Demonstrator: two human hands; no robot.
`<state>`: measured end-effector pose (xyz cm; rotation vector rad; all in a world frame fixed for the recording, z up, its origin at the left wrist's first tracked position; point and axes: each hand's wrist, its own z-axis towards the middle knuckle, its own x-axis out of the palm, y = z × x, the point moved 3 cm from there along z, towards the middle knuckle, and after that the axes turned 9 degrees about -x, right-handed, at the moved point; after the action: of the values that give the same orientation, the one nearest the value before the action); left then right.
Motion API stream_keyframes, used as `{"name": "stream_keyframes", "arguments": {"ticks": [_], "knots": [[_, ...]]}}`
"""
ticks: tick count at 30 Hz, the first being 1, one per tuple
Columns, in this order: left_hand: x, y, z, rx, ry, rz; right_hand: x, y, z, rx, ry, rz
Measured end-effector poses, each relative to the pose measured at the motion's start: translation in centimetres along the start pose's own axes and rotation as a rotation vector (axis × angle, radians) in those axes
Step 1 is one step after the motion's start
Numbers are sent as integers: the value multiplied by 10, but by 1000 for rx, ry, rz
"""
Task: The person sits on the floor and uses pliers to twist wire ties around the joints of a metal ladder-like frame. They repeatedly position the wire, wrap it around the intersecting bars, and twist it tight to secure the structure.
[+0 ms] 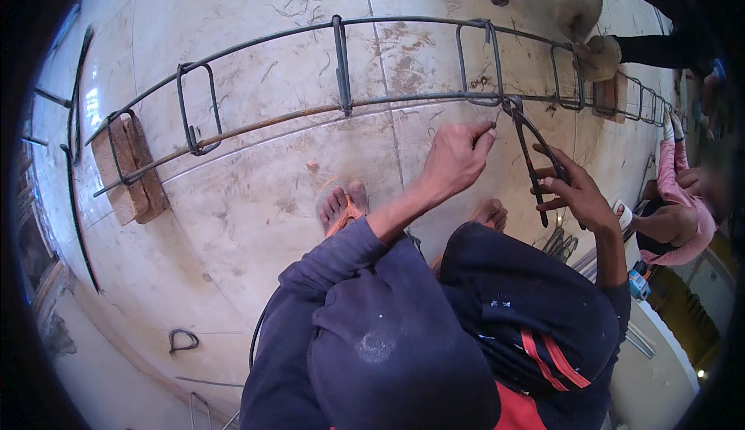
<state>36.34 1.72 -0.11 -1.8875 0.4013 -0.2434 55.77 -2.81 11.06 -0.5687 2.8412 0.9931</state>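
Observation:
A long rebar cage (272, 117) of thin steel bars and rectangular stirrups (342, 65) stretches across the floor in front of me. My right hand (576, 191) is wrapped round the handles of dark end-cutting pincers (534, 147). Their jaws meet the near bar beside a stirrup (481, 64). Just left of the pincers, my left hand (456, 158) is closed in a pinch below that bar. A small dark tip shows at its fingertips, too small to name for certain.
Brick blocks (130, 168) prop up the cage's left end, and another brick (610, 96) supports it at right. A co-worker's gloved hands (596, 57) touch the cage at upper right. Farther right crouches a person in pink (683, 220). Wire scraps (299, 5) litter the tiles.

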Motion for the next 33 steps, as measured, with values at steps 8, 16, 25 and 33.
{"name": "stream_keyframes", "arguments": {"ticks": [8, 16, 25, 33], "knots": [[6, -6, -5, 109, -42, 51, -4, 29, 2, 40, 29, -436], [9, -17, -4, 87, -20, 111, 2, 45, 3, -3, 87, -692], [15, -22, -8, 42, 4, 116, 10, 58, 8, 69, 51, -647], [-1, 15, 29, 41, -79, 61, 16, 15, 12, 66, -67, -412]]}}
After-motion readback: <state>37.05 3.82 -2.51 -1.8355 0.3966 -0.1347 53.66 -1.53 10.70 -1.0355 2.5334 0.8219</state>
